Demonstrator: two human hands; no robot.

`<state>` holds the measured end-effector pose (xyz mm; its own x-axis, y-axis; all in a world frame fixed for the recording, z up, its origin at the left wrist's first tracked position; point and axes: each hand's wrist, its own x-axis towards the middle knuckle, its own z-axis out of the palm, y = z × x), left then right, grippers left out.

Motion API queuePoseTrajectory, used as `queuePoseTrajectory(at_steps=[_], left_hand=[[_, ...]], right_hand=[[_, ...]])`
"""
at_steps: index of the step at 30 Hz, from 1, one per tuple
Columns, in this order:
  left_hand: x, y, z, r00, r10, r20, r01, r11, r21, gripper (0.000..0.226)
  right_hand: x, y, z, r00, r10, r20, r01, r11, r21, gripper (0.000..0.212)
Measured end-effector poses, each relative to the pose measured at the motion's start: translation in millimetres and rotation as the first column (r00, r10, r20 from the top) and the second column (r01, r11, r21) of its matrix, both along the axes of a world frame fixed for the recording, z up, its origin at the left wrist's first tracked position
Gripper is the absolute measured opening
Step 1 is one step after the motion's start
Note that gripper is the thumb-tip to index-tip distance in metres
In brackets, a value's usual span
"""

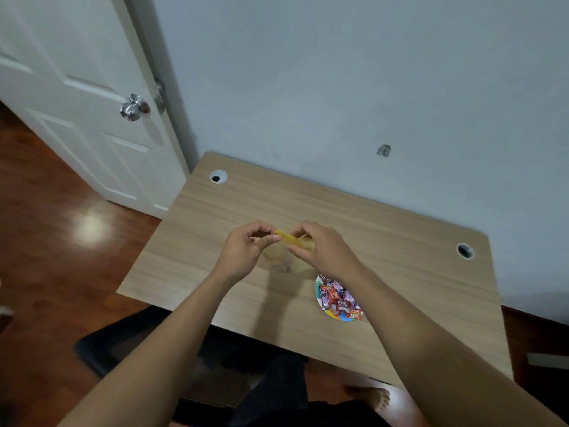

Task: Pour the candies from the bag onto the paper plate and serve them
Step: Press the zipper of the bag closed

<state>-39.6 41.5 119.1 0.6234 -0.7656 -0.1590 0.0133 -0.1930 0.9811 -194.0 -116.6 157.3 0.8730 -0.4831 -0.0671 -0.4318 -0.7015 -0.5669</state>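
Note:
A clear plastic bag with a yellow zip strip (292, 239) hangs above the middle of the wooden table (400, 241). My left hand (246, 251) pinches the left end of the strip. My right hand (320, 245) grips its right end. The bag's transparent body droops below the strip and looks empty. A colourful paper plate (320, 298) lies on the table under my right forearm. Wrapped candies (337, 297) in red, purple and orange are heaped on it. My forearm hides part of the plate.
The table stands against a grey wall and has two round cable holes (218, 177) (465, 250). A white door with a metal knob (134, 107) is to the left. A dark chair (129, 343) and my bare foot (374, 397) are below the table's front edge.

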Motion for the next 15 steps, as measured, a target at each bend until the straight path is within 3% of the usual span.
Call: queuePoseTrajectory(at_steps=[6, 15], left_hand=[[-0.6, 1.9, -0.9, 0.994, 0.074, -0.078, -0.079, 0.995, -0.058, 0.018], [-7.7, 0.3, 5.6, 0.956, 0.155, 0.25, -0.157, 0.988, -0.012, 0.003]], right_hand=[[17.3, 8.2, 1.0, 0.997, -0.003, 0.078, -0.001, 0.998, 0.06, 0.021], [28.9, 16.6, 1.9, 0.995, -0.043, 0.094, 0.041, 0.999, 0.019, 0.022]])
